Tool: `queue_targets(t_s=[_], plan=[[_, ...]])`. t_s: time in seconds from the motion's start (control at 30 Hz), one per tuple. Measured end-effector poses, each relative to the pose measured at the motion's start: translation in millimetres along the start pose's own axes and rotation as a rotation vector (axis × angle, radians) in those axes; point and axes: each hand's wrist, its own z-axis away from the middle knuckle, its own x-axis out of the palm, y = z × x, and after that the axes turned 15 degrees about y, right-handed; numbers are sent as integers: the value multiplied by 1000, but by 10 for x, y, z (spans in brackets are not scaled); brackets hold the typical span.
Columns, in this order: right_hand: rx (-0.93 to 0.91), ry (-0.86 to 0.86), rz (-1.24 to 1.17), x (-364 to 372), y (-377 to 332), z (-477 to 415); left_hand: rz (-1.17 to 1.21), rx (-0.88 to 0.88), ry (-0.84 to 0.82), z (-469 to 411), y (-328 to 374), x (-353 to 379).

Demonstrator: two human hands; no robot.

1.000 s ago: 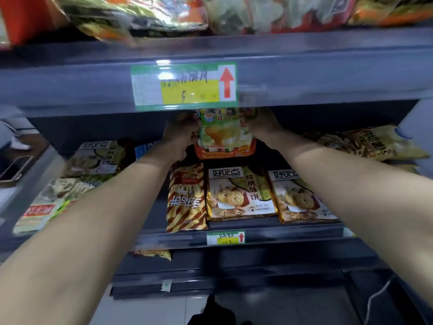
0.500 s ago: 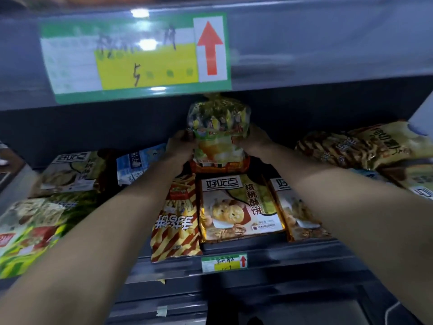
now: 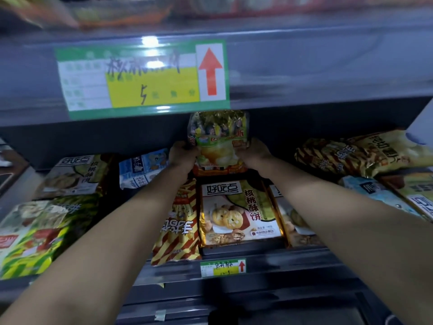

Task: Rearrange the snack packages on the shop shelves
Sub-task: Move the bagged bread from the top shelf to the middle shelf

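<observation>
A yellow-green snack bag (image 3: 219, 141) with an orange bottom stands upright at the back of the middle shelf, under the upper shelf's edge. My left hand (image 3: 182, 156) grips its left side and my right hand (image 3: 254, 152) grips its right side. In front of it lies a walnut-cookie pack (image 3: 239, 212), flanked by a red-and-yellow striped bag (image 3: 178, 228) on the left and another cookie pack (image 3: 297, 226) on the right, partly hidden by my right forearm.
The upper shelf edge (image 3: 316, 66) with a green-yellow price tag (image 3: 143, 78) hangs close above. More packs lie left (image 3: 75, 174), (image 3: 35, 233) and right (image 3: 365, 153). A blue-white pack (image 3: 143, 167) sits behind my left arm. The lower shelf rail (image 3: 293, 261) carries a small tag (image 3: 222, 267).
The view has closed in on the shelf. The bag between my hands stands a little more upright and further back; both hands keep their hold on it.
</observation>
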Motion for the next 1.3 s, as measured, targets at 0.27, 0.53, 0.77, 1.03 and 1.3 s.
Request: queue_targets(t_s=[0.27, 0.53, 0.77, 1.03, 1.3], plan=[[-207, -24, 66, -146, 105, 478, -268, 266, 34, 437, -56, -211], [-365, -48, 105, -532, -57, 1168, -236, 381, -32, 1324, 180, -586], [-492, -57, -28, -1324, -399, 1993, -157, 425, -81, 2348, 666, -1113], [-744, 40, -81, -2088, -920, 2566, -194, 709, -53, 3165, 1408, -1594], [-881, 127, -196, -2470, -1586, 2657, -91, 874, 46, 3247, 2242, -1894]])
